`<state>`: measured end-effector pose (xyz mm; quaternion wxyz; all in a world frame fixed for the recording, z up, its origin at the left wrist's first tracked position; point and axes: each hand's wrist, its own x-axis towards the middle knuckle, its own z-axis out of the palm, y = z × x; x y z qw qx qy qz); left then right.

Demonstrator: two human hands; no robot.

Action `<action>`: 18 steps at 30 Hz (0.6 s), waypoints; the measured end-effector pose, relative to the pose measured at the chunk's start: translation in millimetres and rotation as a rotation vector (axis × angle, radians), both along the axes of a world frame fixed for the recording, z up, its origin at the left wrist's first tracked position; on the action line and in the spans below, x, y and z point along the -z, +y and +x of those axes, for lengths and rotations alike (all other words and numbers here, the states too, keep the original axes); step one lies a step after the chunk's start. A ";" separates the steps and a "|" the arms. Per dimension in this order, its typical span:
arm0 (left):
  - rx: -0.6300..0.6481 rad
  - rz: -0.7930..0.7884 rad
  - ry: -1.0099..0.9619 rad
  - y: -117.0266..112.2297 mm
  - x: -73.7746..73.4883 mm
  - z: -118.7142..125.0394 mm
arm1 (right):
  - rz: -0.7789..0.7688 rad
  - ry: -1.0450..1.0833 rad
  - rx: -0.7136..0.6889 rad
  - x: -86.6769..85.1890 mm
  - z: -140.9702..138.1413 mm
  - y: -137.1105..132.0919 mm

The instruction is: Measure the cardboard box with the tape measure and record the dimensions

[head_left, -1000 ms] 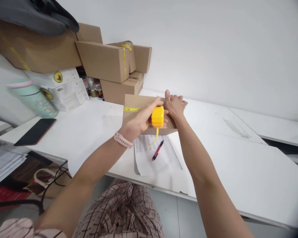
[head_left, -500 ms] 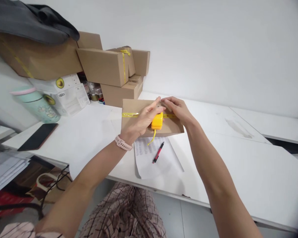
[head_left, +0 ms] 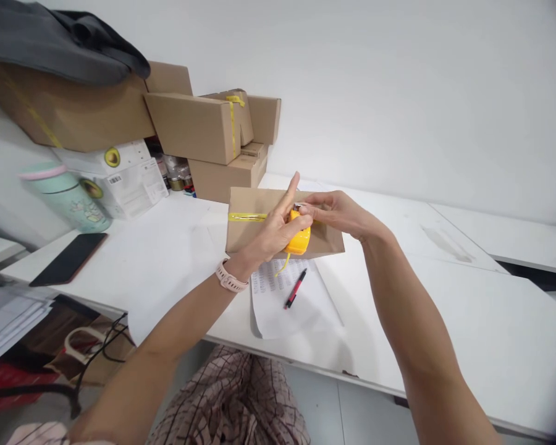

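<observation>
My left hand (head_left: pixel 275 228) grips a yellow tape measure (head_left: pixel 299 240) over a flat brown cardboard box (head_left: pixel 250 230) on the white table, with its index finger pointing up. A short yellow loop hangs below the case. My right hand (head_left: pixel 333 212) pinches the metal end of the tape at the top of the case. A length of yellow tape lies across the box's left half (head_left: pixel 246 217).
A printed sheet (head_left: pixel 282 296) with a red pen (head_left: pixel 295 288) lies in front of the box. Stacked cardboard boxes (head_left: pixel 199 127) stand at the back left, with a white avocado-print carton (head_left: pixel 120 173), a green bottle (head_left: pixel 67 194) and a black phone (head_left: pixel 67 258).
The tape measure went down onto the box and the tape was stretched across it, then my left hand lifted the case slightly and my right hand came in to pinch the tape's end at it.
</observation>
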<state>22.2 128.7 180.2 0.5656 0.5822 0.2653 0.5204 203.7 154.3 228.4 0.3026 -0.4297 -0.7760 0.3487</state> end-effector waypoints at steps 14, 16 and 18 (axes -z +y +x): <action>-0.140 0.149 -0.003 -2.0 19.1 5.7 | -0.266 0.460 0.105 24.9 -26.7 -7.9; -0.154 0.122 -0.027 -2.7 19.9 6.7 | -0.228 0.536 0.112 27.1 -29.3 -3.8; -0.176 0.035 -0.073 -9.2 21.2 7.6 | -0.170 0.596 0.162 24.5 -30.5 4.4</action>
